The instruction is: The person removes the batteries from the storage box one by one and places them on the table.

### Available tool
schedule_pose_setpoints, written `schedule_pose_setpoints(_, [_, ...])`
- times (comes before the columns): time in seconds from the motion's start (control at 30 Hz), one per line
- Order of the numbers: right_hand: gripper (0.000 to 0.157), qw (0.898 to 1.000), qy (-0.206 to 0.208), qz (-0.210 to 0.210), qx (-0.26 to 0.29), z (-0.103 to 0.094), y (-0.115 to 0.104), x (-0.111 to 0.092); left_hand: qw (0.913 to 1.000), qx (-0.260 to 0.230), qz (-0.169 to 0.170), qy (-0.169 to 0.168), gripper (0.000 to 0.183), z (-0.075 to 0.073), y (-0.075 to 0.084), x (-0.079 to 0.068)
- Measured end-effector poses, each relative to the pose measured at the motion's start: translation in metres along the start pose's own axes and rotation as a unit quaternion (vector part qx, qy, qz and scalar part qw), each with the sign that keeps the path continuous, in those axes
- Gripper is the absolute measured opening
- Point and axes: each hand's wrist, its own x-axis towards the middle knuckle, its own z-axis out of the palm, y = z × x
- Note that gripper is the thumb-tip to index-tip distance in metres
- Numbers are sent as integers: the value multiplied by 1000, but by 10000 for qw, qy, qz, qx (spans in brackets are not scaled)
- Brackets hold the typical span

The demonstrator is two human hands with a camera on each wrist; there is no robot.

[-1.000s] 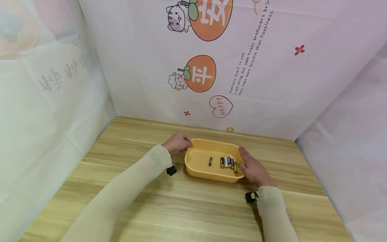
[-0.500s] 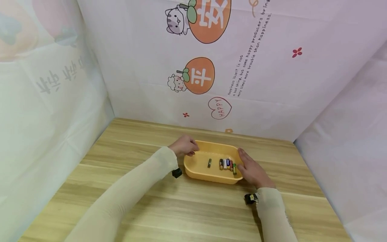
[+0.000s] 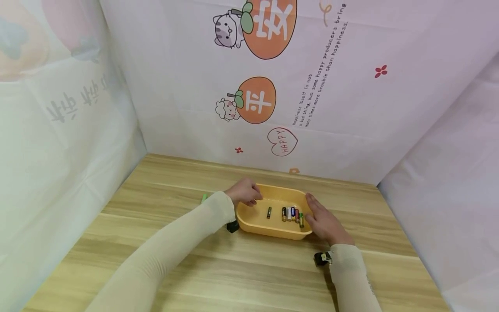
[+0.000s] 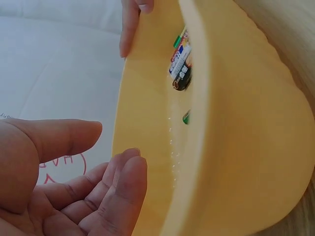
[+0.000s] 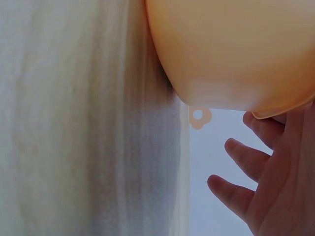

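The left hand [image 3: 244,191], thumb and fingertips apart, hovers over the far left part of the yellow basin [image 3: 269,230] on the bench [image 3: 253,277]; the right hand [image 3: 328,222] grips its right rim. Inside, one battery [image 3: 269,212] lies left of a row of five batteries [image 3: 293,214].

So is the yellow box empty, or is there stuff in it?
Not empty: six batteries show inside the yellow box, five bunched together and one apart.
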Motion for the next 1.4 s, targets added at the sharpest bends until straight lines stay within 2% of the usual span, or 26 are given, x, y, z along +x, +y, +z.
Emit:
schedule_pose_setpoints(0.27, [62,10000,6,-39,-24,1,-1,0,9998,193,54,-75,15,7,-4,6])
schedule_pose_setpoints(0.5, [62,10000,-2,-25,-40,0,-2,0,9993,356,59,-133,10,12,-1,6])
schedule_pose_setpoints(0.9, [62,10000,-25,37,-87,2,0,-1,9925,1220,2,-50,18,28,-2,9])
schedule_pose_setpoints(1.07, [62,10000,-31,48,-40,2,-1,-1,9903,1390,1,-3,11,31,-7,15])
schedule_pose_setpoints(1.13, [62,10000,-26,43,-21,2,-1,-2,9863,1651,44,-33,17,33,-10,19])
schedule_pose_setpoints(1.3, [62,10000,-7,35,-32,3,-1,-1,9773,2117,-10,-93,44,35,-13,23])
schedule_pose_setpoints(1.4, [62,10000,-7,30,-56,3,-3,-1,9827,1839,-179,-135,48,36,-15,24])
